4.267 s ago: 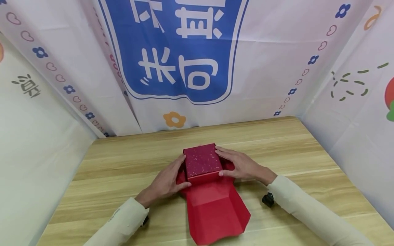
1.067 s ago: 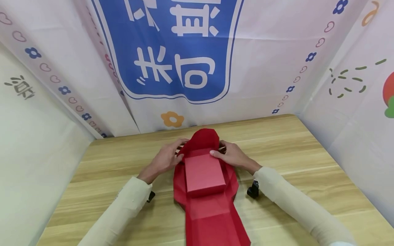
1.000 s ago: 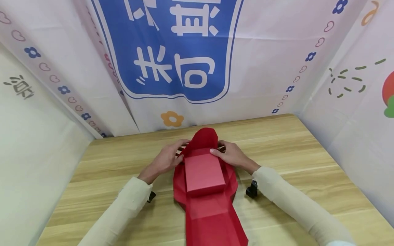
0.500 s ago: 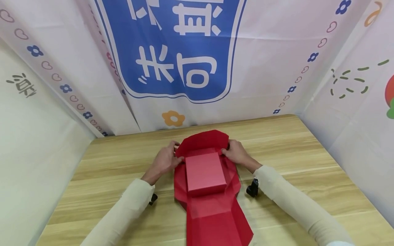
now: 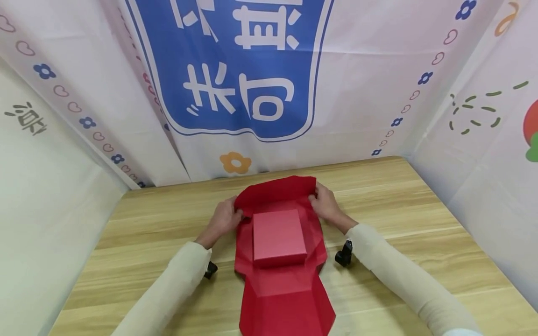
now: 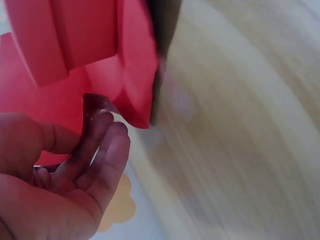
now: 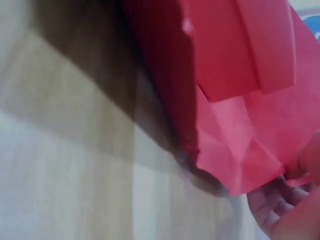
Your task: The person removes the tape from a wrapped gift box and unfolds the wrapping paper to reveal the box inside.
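A plain red square box (image 5: 279, 234) lies on a creased sheet of red paper (image 5: 282, 283), which stretches toward the near edge of the view. At the far side, the paper's flap (image 5: 277, 190) stands raised behind the box. My left hand (image 5: 224, 218) pinches this flap's left corner between thumb and fingers; the left wrist view shows the fingers (image 6: 112, 145) under a dark edge of the paper. The opposite corner is pinched by my right hand (image 5: 326, 204), whose fingertips in the right wrist view curl below the paper (image 7: 235, 155). Neither hand touches the box.
Everything rests on a wood-grain table (image 5: 159, 224). A white printed cloth (image 5: 361, 93) with a blue sign hangs behind it, and white walls stand at both sides. Black devices (image 5: 344, 254) sit at the wrists.
Earlier both hands held the box with its speckled maroon face up; now a plain red face shows. Since then the hands have moved to the far flap, spread it wider and raised it.
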Motion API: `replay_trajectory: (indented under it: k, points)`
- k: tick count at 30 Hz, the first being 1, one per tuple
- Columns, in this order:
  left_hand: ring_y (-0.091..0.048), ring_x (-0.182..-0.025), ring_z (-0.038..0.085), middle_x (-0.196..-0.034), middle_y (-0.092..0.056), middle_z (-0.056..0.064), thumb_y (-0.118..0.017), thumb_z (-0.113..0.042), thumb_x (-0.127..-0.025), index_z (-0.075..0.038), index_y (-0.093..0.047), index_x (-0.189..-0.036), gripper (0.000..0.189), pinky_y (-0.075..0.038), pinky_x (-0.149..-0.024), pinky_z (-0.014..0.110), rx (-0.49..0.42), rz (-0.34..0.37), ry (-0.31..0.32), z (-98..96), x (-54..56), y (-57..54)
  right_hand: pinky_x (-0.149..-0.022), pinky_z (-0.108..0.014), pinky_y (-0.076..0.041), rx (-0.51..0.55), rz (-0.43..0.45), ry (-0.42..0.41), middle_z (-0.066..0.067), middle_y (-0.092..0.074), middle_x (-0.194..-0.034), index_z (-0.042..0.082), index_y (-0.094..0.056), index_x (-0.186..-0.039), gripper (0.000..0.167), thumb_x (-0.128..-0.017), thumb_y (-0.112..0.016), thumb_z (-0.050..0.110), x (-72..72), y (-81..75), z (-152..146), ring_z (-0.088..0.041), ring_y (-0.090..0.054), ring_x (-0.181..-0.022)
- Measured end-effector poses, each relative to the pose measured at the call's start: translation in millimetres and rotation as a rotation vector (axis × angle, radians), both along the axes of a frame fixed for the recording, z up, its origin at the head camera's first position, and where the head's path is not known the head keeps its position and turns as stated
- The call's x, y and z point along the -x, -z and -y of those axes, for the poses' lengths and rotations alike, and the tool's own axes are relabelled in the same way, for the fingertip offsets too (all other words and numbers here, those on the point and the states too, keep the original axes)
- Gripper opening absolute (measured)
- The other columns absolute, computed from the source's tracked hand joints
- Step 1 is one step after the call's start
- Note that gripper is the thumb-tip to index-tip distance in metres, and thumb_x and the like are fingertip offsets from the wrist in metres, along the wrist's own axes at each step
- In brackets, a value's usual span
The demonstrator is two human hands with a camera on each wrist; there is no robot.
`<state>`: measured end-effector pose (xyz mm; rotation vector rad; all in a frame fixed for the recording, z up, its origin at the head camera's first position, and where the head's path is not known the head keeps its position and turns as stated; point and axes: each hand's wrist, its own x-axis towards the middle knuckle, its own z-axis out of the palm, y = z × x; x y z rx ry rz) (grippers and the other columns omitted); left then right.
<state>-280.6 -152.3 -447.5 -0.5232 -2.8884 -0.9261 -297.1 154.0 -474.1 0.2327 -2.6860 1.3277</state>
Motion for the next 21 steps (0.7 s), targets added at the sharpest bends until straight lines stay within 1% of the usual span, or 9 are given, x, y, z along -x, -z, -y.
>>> replay_trajectory:
  k: [3, 5, 7, 9, 11, 13, 16, 18, 21]
  points:
    - [-0.052, -0.056, 0.014, -0.072, -0.066, 0.013, -0.047, -0.002, -0.09, 0.005, -0.062, -0.094, 0.017, -0.041, -0.051, 0.026, -0.052, 0.089, -0.019, 2.8, 2.4, -3.8, -0.069, -0.032, -0.05, -0.007, -0.03, 0.012, -0.022, -0.068, -0.092, -0.005, -0.052, -0.118, 0.024, -0.094, -0.053, 0.0, 3.0, 2.5, -2, -0.026, -0.062, -0.08]
    - [-0.053, -0.056, 0.01, -0.072, -0.068, 0.012, -0.047, -0.004, -0.093, 0.005, -0.061, -0.098, 0.018, -0.04, -0.05, 0.023, -0.069, 0.138, -0.043, 4.1, 4.4, -4.0, -0.07, -0.034, -0.052, -0.033, -0.043, 0.017, -0.021, -0.067, -0.091, -0.005, -0.049, -0.122, 0.028, -0.095, -0.055, 0.002, 4.7, 5.4, -2, -0.028, -0.065, -0.081]
    - [-0.057, -0.059, 0.011, -0.075, -0.07, 0.011, -0.049, -0.006, -0.094, 0.005, -0.061, -0.101, 0.017, -0.042, -0.052, 0.022, -0.055, 0.159, -0.081, 4.0, 6.6, -2.0, -0.072, -0.037, -0.055, -0.058, -0.049, 0.013, -0.02, -0.067, -0.096, -0.005, -0.044, -0.13, 0.038, -0.095, -0.056, 0.002, 5.9, 8.6, -3, -0.028, -0.067, -0.084]
    - [-0.062, -0.063, 0.016, -0.076, -0.071, 0.012, -0.05, -0.007, -0.093, 0.005, -0.061, -0.103, 0.019, -0.047, -0.055, 0.026, -0.012, 0.139, -0.107, 3.3, 9.5, 1.0, -0.074, -0.039, -0.055, -0.092, -0.063, 0.005, -0.02, -0.064, -0.103, -0.003, -0.038, -0.137, 0.049, -0.093, -0.06, 0.002, 7.2, 11.1, -3, -0.029, -0.066, -0.086]
    - [-0.066, -0.068, 0.025, -0.077, -0.071, 0.014, -0.053, -0.008, -0.09, 0.005, -0.06, -0.104, 0.021, -0.052, -0.059, 0.033, 0.053, 0.091, -0.145, 1.4, 11.9, 3.4, -0.076, -0.042, -0.054, -0.133, -0.092, 0.001, -0.021, -0.059, -0.11, -0.001, -0.032, -0.143, 0.063, -0.09, -0.065, 0.002, 8.0, 12.0, -2, -0.031, -0.063, -0.088]
    - [-0.068, -0.074, 0.033, -0.078, -0.069, 0.018, -0.056, -0.01, -0.089, 0.007, -0.055, -0.109, 0.027, -0.055, -0.064, 0.04, 0.11, 0.042, -0.183, -1.2, 13.2, 5.4, -0.078, -0.044, -0.053, -0.189, -0.144, 0.005, -0.022, -0.052, -0.116, -0.001, -0.027, -0.146, 0.075, -0.085, -0.071, 0.002, 8.4, 11.7, -2, -0.033, -0.06, -0.092]
    - [-0.066, -0.089, 0.04, -0.091, -0.065, 0.023, -0.063, -0.013, -0.089, 0.008, -0.043, -0.116, 0.04, -0.056, -0.074, 0.046, 0.201, -0.048, -0.236, -6.1, 13.5, 7.2, -0.08, -0.046, -0.051, -0.297, -0.219, -0.002, -0.023, -0.044, -0.119, -0.004, -0.028, -0.143, 0.079, -0.081, -0.076, 0.004, 7.3, 10.5, -3, -0.036, -0.053, -0.098]
    - [-0.061, -0.094, 0.041, -0.098, -0.059, 0.026, -0.071, -0.016, -0.086, 0.008, -0.038, -0.115, 0.05, -0.055, -0.079, 0.045, 0.277, -0.155, -0.243, -8.8, 13.7, 8.4, -0.082, -0.045, -0.05, -0.384, -0.267, -0.019, -0.023, -0.043, -0.115, -0.007, -0.033, -0.135, 0.072, -0.079, -0.077, 0.004, 6.6, 9.4, -4, -0.036, -0.051, -0.098]
    - [-0.053, -0.099, 0.04, -0.109, -0.048, 0.026, -0.08, -0.017, -0.078, 0.006, -0.034, -0.116, 0.064, -0.05, -0.087, 0.045, 0.374, -0.355, -0.235, -11.2, 15.0, 11.0, -0.086, -0.045, -0.051, -0.479, -0.311, -0.046, -0.024, -0.045, -0.114, -0.009, -0.036, -0.127, 0.065, -0.079, -0.078, 0.005, 5.2, 7.8, -3, -0.037, -0.051, -0.099]
